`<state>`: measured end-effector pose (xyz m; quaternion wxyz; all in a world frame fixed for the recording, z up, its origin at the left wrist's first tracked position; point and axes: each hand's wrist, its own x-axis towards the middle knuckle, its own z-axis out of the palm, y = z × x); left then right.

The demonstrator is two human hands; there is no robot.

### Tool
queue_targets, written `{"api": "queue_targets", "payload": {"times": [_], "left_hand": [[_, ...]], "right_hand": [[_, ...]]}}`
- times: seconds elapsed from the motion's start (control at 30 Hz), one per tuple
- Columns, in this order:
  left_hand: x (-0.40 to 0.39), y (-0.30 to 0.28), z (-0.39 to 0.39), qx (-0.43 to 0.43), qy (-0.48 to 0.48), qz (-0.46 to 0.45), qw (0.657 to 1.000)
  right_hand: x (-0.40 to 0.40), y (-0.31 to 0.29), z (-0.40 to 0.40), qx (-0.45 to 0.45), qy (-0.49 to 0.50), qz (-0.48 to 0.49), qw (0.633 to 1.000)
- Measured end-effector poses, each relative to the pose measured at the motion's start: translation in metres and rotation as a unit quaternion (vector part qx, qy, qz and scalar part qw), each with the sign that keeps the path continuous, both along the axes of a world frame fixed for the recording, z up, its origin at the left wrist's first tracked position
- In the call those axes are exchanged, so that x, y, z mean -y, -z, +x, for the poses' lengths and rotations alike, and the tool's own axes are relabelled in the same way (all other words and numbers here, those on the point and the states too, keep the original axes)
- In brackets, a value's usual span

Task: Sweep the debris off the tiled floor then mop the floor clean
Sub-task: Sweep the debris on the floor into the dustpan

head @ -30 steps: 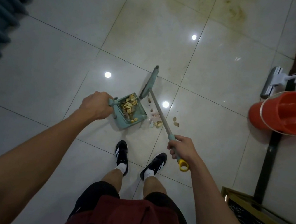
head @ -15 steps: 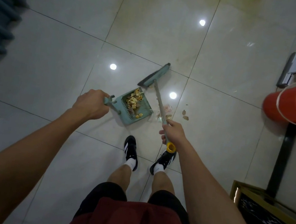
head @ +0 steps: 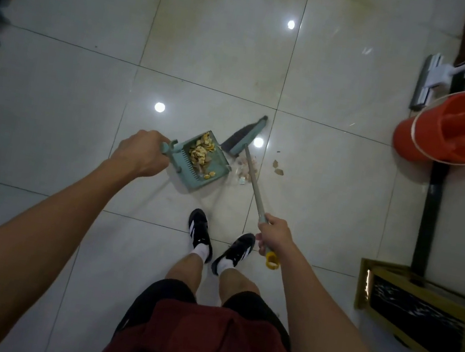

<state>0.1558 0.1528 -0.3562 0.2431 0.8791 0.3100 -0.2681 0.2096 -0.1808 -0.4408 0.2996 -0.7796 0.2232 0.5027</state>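
A: Head view — what have the hands got?

B: The left hand [head: 140,152] grips the handle of the green dustpan [head: 199,167], which sits on the tiled floor [head: 56,87] with yellowish debris [head: 201,152] in it. The right hand [head: 273,235] is clenched round the broom [head: 252,176] handle.

A: And the broom head?

B: At two o'clock from the dustpan, just beside it. Loose scraps [head: 277,167] lie at three o'clock. The orange bucket [head: 449,128] and the mop [head: 429,79] stand well apart, far right.
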Motion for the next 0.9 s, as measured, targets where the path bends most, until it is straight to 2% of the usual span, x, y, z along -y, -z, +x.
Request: {"api": "queue_targets", "payload": {"times": [0.23,0.47,0.57,0.73,0.9], "left_hand": [[0.024,-0.011,0.012,0.007,0.032,0.020,0.999],[0.043,-0.017,0.021,0.001,0.056,0.037,0.998],[0.048,-0.018,0.024,-0.005,0.067,0.044,0.997],[0.058,-0.017,0.031,0.000,0.078,0.054,0.996],[0.054,-0.018,0.038,0.003,0.126,0.070,0.990]], "right_hand": [[0.044,-0.021,-0.004,-0.009,0.085,0.023,0.996],[0.084,-0.046,0.025,0.031,0.147,0.069,0.986],[0.097,-0.049,0.026,0.073,0.106,0.059,0.990],[0.098,-0.042,0.034,0.133,0.008,-0.022,0.991],[0.091,-0.046,0.035,0.171,-0.120,-0.122,0.970]]}}
